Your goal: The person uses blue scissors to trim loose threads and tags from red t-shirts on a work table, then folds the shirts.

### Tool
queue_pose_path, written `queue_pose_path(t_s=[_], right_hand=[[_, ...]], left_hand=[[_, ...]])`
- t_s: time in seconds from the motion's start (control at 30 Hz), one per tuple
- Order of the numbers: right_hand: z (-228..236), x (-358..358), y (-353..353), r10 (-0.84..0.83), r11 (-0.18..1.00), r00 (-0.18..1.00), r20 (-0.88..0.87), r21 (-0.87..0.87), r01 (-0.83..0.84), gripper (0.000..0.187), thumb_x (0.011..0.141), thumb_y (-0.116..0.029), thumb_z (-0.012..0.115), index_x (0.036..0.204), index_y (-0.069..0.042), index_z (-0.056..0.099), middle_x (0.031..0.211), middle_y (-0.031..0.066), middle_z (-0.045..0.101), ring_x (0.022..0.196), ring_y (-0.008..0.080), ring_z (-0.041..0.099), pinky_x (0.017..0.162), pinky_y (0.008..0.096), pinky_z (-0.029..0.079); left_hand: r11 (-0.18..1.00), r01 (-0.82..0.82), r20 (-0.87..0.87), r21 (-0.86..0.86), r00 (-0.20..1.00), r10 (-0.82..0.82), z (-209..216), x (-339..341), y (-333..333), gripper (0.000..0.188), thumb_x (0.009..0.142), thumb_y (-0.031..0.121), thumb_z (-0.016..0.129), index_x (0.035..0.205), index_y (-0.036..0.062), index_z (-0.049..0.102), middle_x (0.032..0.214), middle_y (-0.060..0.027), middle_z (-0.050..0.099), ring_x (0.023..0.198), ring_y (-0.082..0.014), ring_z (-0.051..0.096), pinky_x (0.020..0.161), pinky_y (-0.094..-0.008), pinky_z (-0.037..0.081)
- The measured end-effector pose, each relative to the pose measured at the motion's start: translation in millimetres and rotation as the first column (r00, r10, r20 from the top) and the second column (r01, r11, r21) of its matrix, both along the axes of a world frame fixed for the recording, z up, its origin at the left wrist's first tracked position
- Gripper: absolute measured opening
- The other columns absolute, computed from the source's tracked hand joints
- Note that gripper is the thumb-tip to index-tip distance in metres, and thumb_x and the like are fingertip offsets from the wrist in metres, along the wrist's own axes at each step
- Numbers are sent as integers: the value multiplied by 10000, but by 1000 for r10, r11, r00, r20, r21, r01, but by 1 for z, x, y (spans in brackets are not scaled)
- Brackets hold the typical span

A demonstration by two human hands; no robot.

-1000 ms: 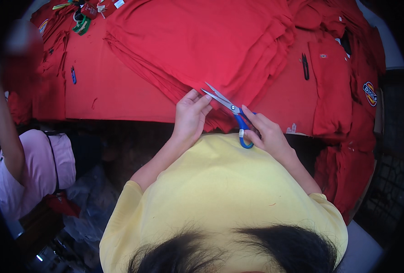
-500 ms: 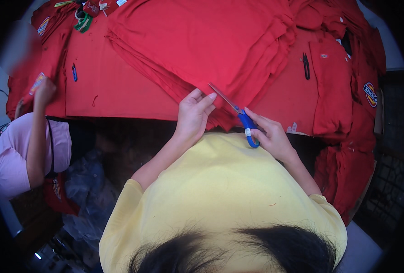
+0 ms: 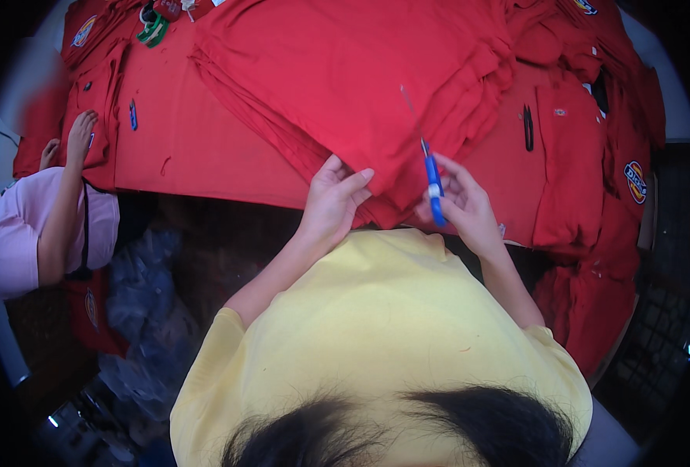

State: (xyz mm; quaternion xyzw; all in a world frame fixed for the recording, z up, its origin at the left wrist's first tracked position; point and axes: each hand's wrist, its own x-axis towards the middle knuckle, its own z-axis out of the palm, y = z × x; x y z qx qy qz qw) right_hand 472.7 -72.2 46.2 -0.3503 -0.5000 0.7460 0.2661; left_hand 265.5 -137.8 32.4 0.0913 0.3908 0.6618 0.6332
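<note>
Our left hand point(image 3: 334, 198) pinches the cloth point(image 3: 322, 78) between thumb and fingers near the tabletop point(image 3: 182, 156)'s front edge; our right hand point(image 3: 467, 208), half-curled, holds scissors point(image 3: 434, 183).

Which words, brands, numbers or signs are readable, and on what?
Colourful patch, red clothes at right: large lettering, wording withheld.
Upper-left patch: too small, blurred.
Top-right patch: partly cut off, unreadable.
Lower-left patch: too dark.
Patch beside co-worker's hand: mostly hidden.
Small label, folded garment: too small.
White sticker, scissors: nothing legible.

The red table point(image 3: 175, 128) bears red garments point(image 3: 322, 74), black snips point(image 3: 528, 129).
</note>
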Motion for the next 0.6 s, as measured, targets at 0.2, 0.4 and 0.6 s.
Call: queue_pose_path(t_s=[0.2, 0.4, 0.6], right_hand=[[-14, -59, 13, -56, 975, 996, 75, 218, 38, 656, 820, 56, 541, 1413, -75, 295, 1095, 82, 508, 986, 143, 568, 856, 274, 471], [-14, -45, 17, 47, 979, 981, 186, 188, -83, 590, 871, 40, 508, 1411, -85, 304, 1283, 128, 485, 1165, 174, 516, 939, 281, 425], [-23, -30, 26, 103, 971, 951, 291, 176, -159, 616, 836, 98, 494, 1402, -94, 345, 1016, 63, 478, 861, 138, 525, 789, 247, 439]], left_hand=[[960, 126, 84, -248, 991, -108, -18, -5, 12, 286, 948, 171, 551, 1197, 36, 509, 1132, -87, 613, 1020, -187, 605, 859, -361, 500], [985, -128, 107, -114, 984, 140, -32, -37, 46, 288, 946, 186, 556, 1183, 26, 528, 1172, -130, 605, 1074, -250, 591, 935, -425, 478], [943, -315, 204, -107, 921, 331, -46, -142, 105, 376, 957, 167, 523, 1280, -11, 453, 1312, -173, 497, 1230, -328, 468, 1049, -496, 392]])
